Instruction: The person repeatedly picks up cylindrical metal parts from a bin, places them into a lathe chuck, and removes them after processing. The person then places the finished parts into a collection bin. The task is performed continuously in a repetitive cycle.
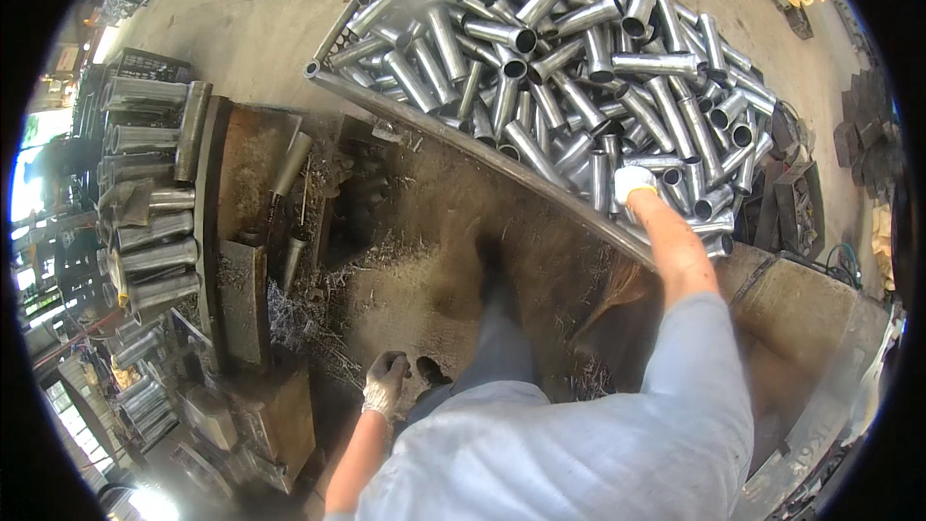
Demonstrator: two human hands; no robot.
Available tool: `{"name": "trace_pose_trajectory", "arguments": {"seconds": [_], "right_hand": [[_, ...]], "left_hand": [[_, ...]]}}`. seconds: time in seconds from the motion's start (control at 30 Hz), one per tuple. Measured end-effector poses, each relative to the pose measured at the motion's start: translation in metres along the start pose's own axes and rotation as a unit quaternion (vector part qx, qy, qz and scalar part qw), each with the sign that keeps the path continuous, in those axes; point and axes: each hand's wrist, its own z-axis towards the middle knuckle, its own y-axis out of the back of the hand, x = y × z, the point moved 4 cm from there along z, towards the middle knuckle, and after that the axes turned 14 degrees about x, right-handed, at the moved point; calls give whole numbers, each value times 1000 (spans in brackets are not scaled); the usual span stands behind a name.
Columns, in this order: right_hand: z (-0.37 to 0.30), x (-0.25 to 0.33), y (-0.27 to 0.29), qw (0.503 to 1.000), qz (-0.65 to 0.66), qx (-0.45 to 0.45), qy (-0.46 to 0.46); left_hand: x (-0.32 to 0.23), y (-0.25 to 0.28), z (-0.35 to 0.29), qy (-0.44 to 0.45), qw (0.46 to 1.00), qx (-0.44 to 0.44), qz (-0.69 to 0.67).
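Note:
My right hand [634,183], in a white glove with a yellow cuff, reaches over the near edge of a large metal bin [453,143]. Its fingers curl down onto a shiny metal tube [658,163] in the pile, and the fingertips are hidden. Loose metal tubes with flared ends [540,87] fill the bin, lying in all directions. Down by my left side hangs my left hand [386,381], in a pale glove with dark, dirty fingers. Those fingers are curled in, with nothing visible in them, and the hand stays apart from the machinery.
At the left, several tubes [159,256] lie side by side on a rack next to a grimy machine [241,304]. Metal shavings [381,260] litter the floor. A broom head [617,289] is below the bin's edge. Beside my right arm stands a worn metal box [801,304].

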Motion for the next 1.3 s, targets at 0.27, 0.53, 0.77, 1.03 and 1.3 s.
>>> {"name": "trace_pose_trajectory", "arguments": {"seconds": [0.27,0.53,0.77,1.03,1.3], "right_hand": [[0,14,3,998,-44,13,-48],[-17,-10,14,999,-36,11,15],[-188,-12,88,962,77,-198,172],[-240,-81,-37,512,821,-225,116],[-67,-143,-218,416,906,12,-79]], "left_hand": [[65,-17,55,4,997,66,29],[47,-16,32,43,998,53,-16],[-202,-123,75,-254,908,203,265],[-361,-166,75,-543,756,120,345],[-119,-14,69,-140,968,70,196]]}}
